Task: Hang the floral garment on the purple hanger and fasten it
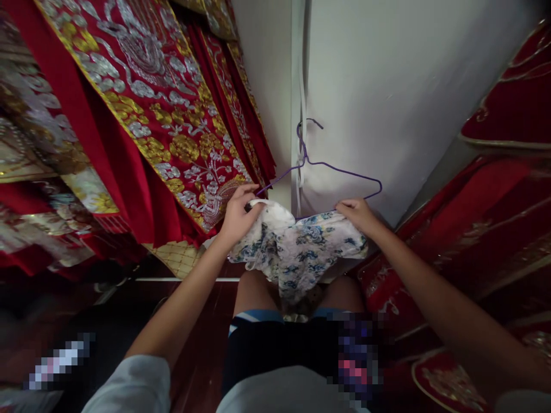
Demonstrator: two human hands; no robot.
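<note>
A purple wire hanger (344, 170) is held up in front of my legs, its hook pointing toward the wall. From its lower bar hangs a white garment with blue flowers (307, 252); whether it is a shirt or a dress I cannot tell. At the hanger's left end, my left hand (241, 213) is closed on the garment near its white collar-like edge. My right hand (356, 214) pinches the garment's upper edge at the right part of the lower bar. The hanger's left corner is hidden behind my left fingers.
Red cloths embroidered in gold and silver (172, 115) hang close on the left. More red embroidered fabric (465, 252) fills the right side. A pale wall (365, 86) with a white cable (302, 92) stands ahead. Below is a dark red floor (193, 344).
</note>
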